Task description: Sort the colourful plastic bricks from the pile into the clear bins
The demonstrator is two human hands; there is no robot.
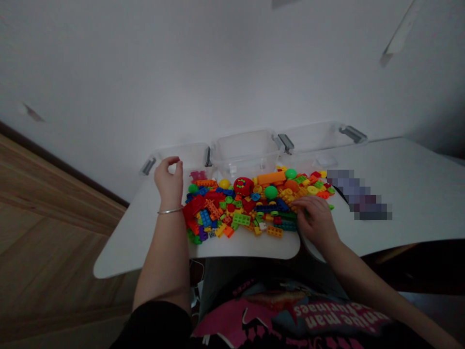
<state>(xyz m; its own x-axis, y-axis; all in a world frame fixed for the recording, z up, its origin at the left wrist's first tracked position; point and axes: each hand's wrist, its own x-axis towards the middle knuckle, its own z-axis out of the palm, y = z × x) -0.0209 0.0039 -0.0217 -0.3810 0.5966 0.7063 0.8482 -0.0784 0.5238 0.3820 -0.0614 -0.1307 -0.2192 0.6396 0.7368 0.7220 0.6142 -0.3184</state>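
So there's a heap of shiny plastic blocks (241, 219), studded bricks mixed with 2 smooth round green balls (271, 192), on the smooth white table (145, 242), left hand (170, 178) loosely curled above 1 clear bin (187, 152), right hand (315, 215) half-open at the pile's edge, grip unclear.
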